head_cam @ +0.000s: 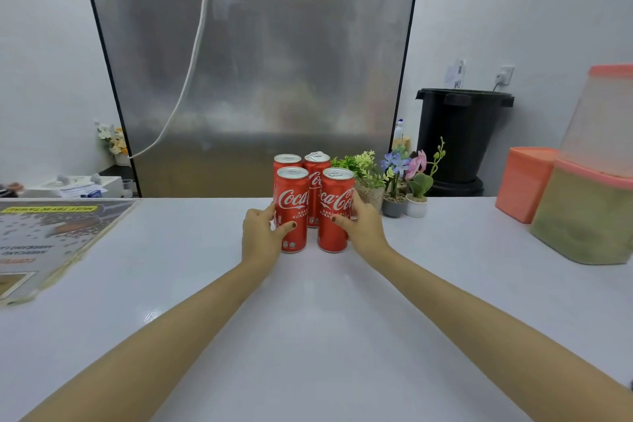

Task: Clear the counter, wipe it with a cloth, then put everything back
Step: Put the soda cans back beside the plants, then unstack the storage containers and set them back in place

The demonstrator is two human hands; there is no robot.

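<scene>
On my feed, four red aluminium cola cans stand clustered on the glossy white bench. My left hand grips the front-left can and my right hand grips the front-right can. The fingers mostly wrap out of sight, and the rear cans are half blocked.

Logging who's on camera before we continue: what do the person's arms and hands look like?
The left forearm and right forearm are bare; no sleeves in view. The left hand and right hand wear no gloves; no watch, bracelet or ring shows. Both thumbnails carry dark polish.
</scene>
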